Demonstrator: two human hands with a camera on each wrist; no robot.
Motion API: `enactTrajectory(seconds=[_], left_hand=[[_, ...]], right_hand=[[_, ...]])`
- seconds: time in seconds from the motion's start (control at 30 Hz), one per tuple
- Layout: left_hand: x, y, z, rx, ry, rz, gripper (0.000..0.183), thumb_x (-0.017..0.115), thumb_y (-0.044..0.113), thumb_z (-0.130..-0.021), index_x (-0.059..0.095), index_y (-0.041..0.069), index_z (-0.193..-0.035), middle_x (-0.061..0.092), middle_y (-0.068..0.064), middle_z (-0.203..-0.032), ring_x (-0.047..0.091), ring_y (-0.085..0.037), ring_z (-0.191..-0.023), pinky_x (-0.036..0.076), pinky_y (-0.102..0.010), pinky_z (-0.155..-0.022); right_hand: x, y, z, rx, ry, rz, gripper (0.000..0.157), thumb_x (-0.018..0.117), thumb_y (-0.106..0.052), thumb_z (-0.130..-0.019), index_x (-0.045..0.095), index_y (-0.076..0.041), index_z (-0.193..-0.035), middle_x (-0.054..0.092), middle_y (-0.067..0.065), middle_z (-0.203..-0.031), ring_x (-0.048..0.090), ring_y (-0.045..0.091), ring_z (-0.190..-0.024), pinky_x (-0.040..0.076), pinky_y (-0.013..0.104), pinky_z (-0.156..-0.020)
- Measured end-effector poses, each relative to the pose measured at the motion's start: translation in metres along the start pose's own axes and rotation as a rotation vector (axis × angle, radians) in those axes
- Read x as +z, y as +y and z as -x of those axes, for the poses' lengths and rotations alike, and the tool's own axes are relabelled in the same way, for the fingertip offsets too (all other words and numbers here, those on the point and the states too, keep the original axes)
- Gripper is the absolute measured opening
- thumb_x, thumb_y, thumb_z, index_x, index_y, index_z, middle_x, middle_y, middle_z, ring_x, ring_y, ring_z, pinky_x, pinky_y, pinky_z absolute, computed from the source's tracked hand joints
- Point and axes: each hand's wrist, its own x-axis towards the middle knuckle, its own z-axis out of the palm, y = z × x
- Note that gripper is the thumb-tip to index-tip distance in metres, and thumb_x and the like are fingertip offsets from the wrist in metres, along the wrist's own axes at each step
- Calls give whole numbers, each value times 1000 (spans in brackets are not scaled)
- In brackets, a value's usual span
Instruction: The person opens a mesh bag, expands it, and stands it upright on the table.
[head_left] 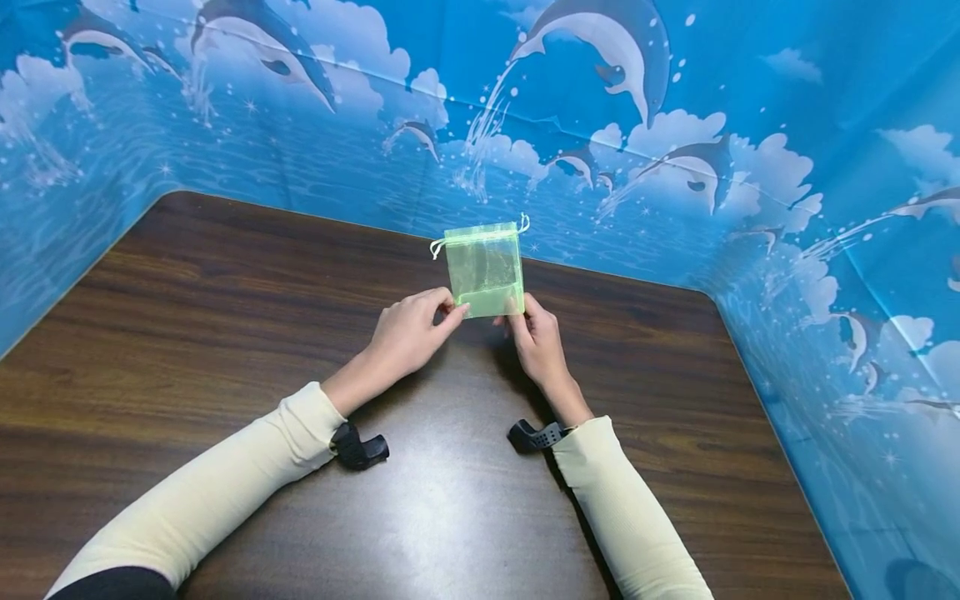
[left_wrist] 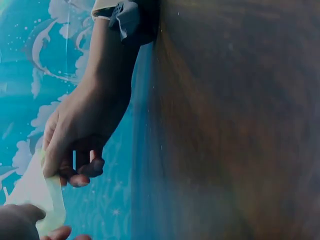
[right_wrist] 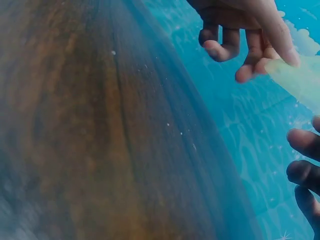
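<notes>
A small, sheer, light-green drawstring pouch (head_left: 484, 265) is held up above the table, its white cord loops sticking out at both upper corners. My left hand (head_left: 411, 335) pinches its lower left corner between thumb and fingers. At the lower right corner, my right hand (head_left: 542, 343) pinches the pouch the same way. In the left wrist view, the right hand (left_wrist: 82, 120) grips the pale pouch (left_wrist: 35, 192), its other fingers curled below. The right wrist view has the left thumb pressing the pouch (right_wrist: 300, 80) and my right fingertips (right_wrist: 304, 142) at the right edge.
A dark wood-grain table (head_left: 225, 333) with rounded far corners lies under the hands. A blue curtain (head_left: 337, 150) printed with dolphins and clouds surrounds its back and sides. Black wrist mounts (head_left: 362, 447) are strapped over the cream sleeves (head_left: 225, 483).
</notes>
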Motion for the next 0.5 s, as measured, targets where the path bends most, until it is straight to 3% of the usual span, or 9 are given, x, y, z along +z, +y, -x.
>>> enactTrajectory(seconds=[0.2, 0.37, 0.5], left_hand=[[2, -2, 0, 14, 19, -56, 45, 71, 57, -94, 58, 16, -107, 70, 2, -89, 58, -15, -61, 40, -32, -52], [1, -3, -1, -2, 88, -40, 23, 64, 40, -104, 62, 17, -102, 73, 3, -88, 60, -17, -60, 40, -33, -53], [0, -5, -2, -9, 109, -57, 16, 62, 33, -104, 63, 19, -97, 73, 4, -86, 59, -18, -59, 39, -33, -52]], right_hand=[[3, 14, 0, -38, -6, 4, 18, 52, -4, -108, 66, 1, -99, 72, 20, -81, 60, 32, -63, 47, 24, -62], [3, 18, 0, -93, -39, 8, 18, 53, -10, -109, 67, -3, -100, 73, 13, -82, 59, 23, -65, 48, 26, -63], [3, 16, 2, -125, -66, 55, 17, 54, -11, -109, 68, -5, -102, 73, 9, -84, 59, 18, -68, 49, 28, -65]])
